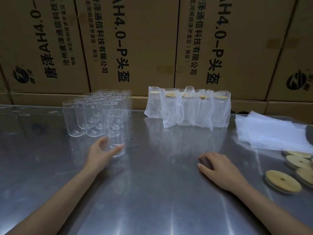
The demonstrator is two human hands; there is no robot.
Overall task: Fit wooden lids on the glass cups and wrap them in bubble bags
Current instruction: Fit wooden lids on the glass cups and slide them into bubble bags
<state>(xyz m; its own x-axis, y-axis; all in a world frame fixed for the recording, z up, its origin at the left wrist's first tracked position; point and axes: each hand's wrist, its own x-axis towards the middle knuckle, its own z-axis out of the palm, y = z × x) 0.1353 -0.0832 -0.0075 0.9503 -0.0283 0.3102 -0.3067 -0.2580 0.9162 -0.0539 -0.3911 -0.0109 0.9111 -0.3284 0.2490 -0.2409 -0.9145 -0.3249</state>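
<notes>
Head view: left hand (101,152) curls its fingers (116,148) round the nearest cup (116,131) — pulled clear for lidding; right hand (218,168) rests loosely spread on the counter (152,192), near the lids (283,181).

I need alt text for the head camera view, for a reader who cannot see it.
A person's left hand grips one empty glass cup on a steel table, just in front of a cluster of empty cups; the right hand rests on the table. Behind stand wrapped, lidded cups; at right lie bubble bags and wooden lids.
</notes>
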